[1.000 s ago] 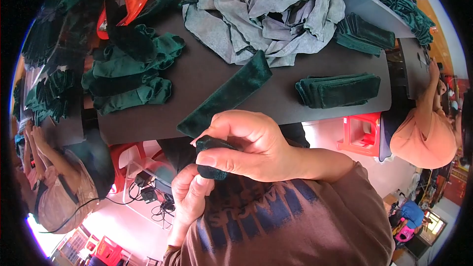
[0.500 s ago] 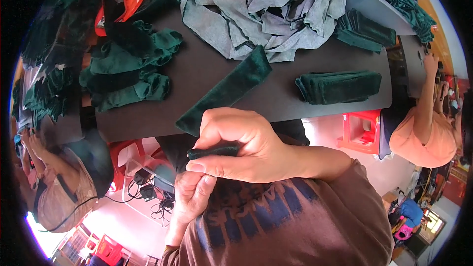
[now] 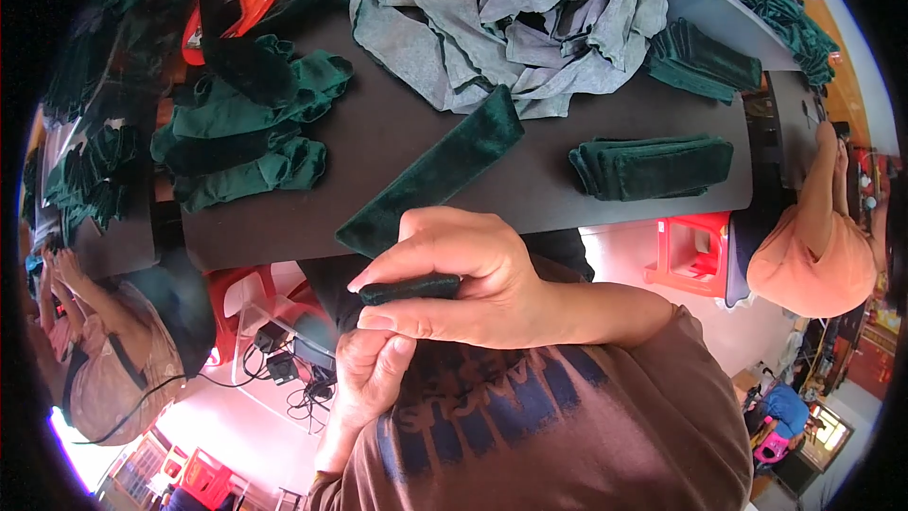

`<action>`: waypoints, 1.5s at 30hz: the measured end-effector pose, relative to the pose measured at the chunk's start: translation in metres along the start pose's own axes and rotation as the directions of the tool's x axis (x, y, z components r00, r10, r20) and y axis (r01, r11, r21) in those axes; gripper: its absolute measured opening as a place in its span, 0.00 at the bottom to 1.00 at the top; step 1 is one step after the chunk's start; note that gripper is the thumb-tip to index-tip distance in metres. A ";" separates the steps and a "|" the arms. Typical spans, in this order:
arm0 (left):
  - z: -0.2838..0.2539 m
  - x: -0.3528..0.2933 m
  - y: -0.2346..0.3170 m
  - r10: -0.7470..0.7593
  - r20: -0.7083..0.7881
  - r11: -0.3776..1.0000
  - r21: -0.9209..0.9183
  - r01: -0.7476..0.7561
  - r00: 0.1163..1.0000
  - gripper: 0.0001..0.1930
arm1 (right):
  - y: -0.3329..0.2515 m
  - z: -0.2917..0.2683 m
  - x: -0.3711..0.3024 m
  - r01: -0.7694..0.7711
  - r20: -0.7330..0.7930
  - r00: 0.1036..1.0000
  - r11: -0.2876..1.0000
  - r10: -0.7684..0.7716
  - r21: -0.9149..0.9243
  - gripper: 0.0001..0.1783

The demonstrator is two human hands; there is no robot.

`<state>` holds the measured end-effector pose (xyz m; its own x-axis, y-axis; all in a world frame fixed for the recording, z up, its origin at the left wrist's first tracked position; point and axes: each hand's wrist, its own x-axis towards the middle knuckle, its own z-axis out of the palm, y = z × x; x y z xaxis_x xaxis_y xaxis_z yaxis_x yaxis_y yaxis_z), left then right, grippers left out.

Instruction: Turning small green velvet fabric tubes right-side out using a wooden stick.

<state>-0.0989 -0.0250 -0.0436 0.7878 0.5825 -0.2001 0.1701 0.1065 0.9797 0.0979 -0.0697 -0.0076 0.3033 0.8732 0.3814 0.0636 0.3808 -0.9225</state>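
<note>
My right hand [image 3: 473, 276] is closed round a small, narrow piece of dark green velvet [image 3: 411, 290], pinched between the thumb below and the fingers above. Just beneath it, my left hand [image 3: 372, 369] is curled up with its thumb bent; its fingertips and anything in them are hidden behind the right hand. A long green velvet strip [image 3: 440, 170] lies slantwise over the table's near edge, its lower end just beyond my right hand.
On the dark table [image 3: 530, 203] lie a neat velvet stack [image 3: 653, 167], another stack [image 3: 705, 61], a heap of grey-backed strips [image 3: 511, 19] and loose green velvet [image 3: 255, 123]. A red stool [image 3: 690, 254] stands right. People work at both sides.
My right index finger has stretched forward along the top of the velvet piece, showing more of it. The left hand stays nearly still. The people at both sides have shifted their arms slightly.
</note>
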 end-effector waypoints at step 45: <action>0.009 0.015 0.039 0.024 0.038 0.996 -0.090 -0.020 0.999 0.14 | -0.002 -0.012 -0.009 0.073 0.118 0.992 0.972 -0.047 -0.223 0.15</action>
<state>-0.0753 -0.0194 -0.0081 0.8137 0.5536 -0.1774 0.1002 0.1671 0.9808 0.1064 -0.0815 -0.0098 0.1853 0.8841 0.4291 0.2955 0.3663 -0.8823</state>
